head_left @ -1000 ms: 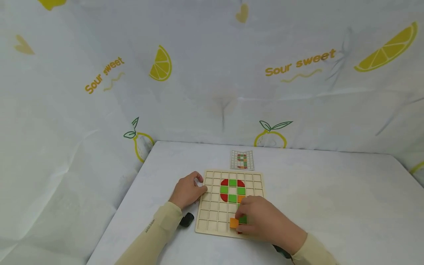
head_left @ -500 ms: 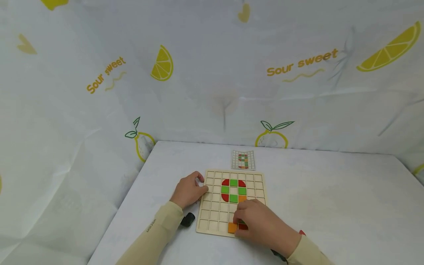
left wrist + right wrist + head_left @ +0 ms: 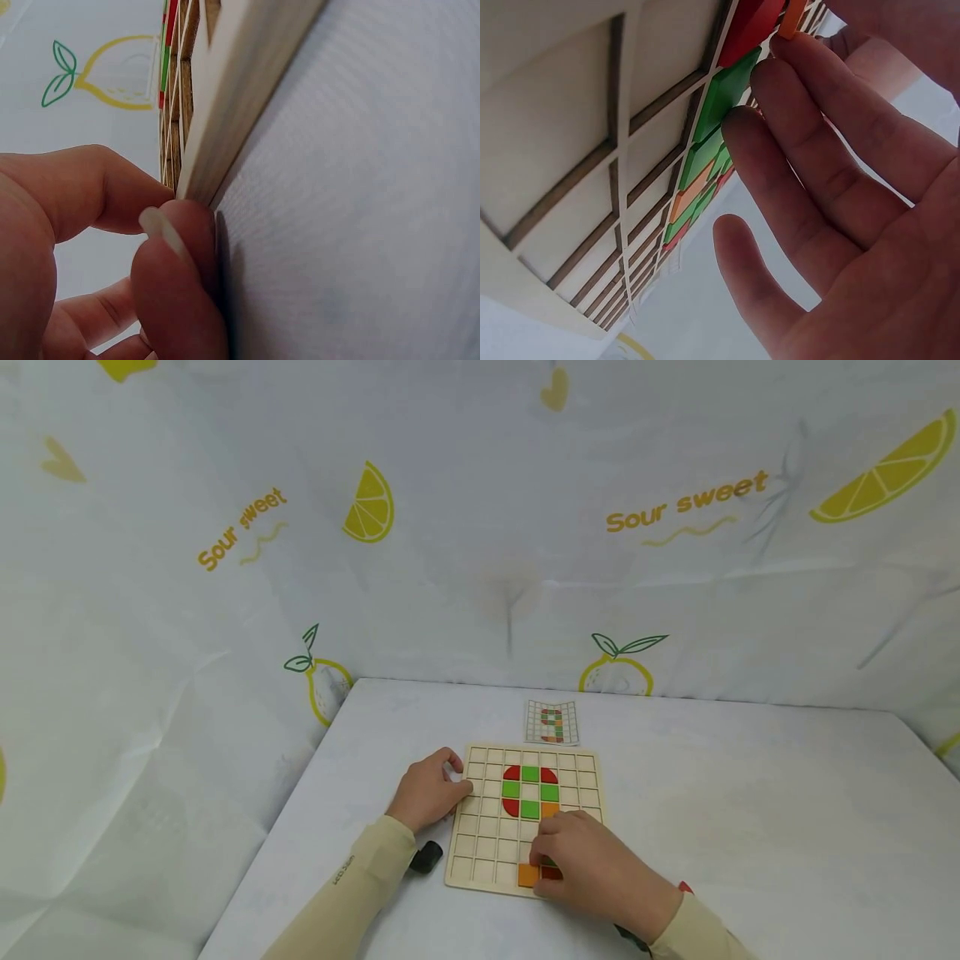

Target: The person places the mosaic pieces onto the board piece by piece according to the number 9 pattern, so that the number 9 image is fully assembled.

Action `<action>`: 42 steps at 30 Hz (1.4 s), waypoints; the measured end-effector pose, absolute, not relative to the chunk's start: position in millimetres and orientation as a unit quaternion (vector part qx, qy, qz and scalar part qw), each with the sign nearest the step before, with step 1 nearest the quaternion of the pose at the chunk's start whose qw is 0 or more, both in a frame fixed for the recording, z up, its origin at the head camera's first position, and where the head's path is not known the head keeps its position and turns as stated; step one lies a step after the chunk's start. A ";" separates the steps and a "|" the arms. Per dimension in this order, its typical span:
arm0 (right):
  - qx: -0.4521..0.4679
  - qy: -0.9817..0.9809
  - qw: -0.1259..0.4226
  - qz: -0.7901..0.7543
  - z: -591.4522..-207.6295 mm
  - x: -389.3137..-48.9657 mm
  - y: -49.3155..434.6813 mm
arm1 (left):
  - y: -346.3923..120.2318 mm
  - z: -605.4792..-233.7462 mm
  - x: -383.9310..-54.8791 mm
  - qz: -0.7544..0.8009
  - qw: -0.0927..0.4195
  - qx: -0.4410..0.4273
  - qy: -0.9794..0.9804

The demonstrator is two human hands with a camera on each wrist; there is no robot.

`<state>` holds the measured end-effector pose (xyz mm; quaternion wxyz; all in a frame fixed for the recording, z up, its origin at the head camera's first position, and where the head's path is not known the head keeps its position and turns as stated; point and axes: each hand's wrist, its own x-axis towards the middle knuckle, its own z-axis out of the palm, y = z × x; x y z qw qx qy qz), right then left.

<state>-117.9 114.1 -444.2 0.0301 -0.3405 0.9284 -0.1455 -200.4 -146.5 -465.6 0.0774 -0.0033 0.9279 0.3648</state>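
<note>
A square wooden grid board lies on the table, with red, green and orange tiles set in its cells. My left hand holds the board's left edge; thumb and fingertips meet at its side in the left wrist view. Over the lower right part of the board, my right hand pinches an orange square tile at the bottom row. A dark red tile sits beside it, partly under the fingers. In the right wrist view the orange tile's edge shows by a fingertip.
Behind the board lies a pattern card with a similar coloured figure. A small black object is beside the left sleeve. Something red peeks out by the right sleeve. A white printed cloth hangs behind the table.
The right hand has moved slightly left and toward the person, bringing the orange tile down to the bottom row, beside the dark red tile. The left hand stays at the board's edge.
</note>
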 end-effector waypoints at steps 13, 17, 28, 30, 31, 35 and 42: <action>-0.318 0.935 0.042 -0.153 -438.8 -116.8 142.5 | -144.0 -463.5 -199.2 0.364 0.081 -0.009 0.928; -0.275 0.945 0.065 -0.164 -435.3 -111.9 172.1 | -142.7 -462.4 -199.5 0.360 0.080 -0.008 0.930; -0.239 0.957 0.059 -0.153 -444.8 -88.5 248.2 | -143.4 -467.2 -199.3 0.354 0.083 -0.018 0.932; -0.238 0.958 0.060 -0.150 -447.9 -87.1 254.2 | -144.4 -467.4 -199.0 0.354 0.083 -0.019 0.931; -0.235 0.958 0.062 -0.151 -449.2 -86.4 256.8 | -144.8 -467.4 -198.8 0.354 0.083 -0.018 0.931; -0.227 0.960 0.069 -0.147 -453.3 -83.6 266.0 | -145.1 -467.6 -197.9 0.357 0.083 -0.013 0.930; -0.182 0.970 0.091 -0.133 -455.9 -81.4 274.4 | -144.3 -467.0 -198.5 0.357 0.081 -0.009 0.931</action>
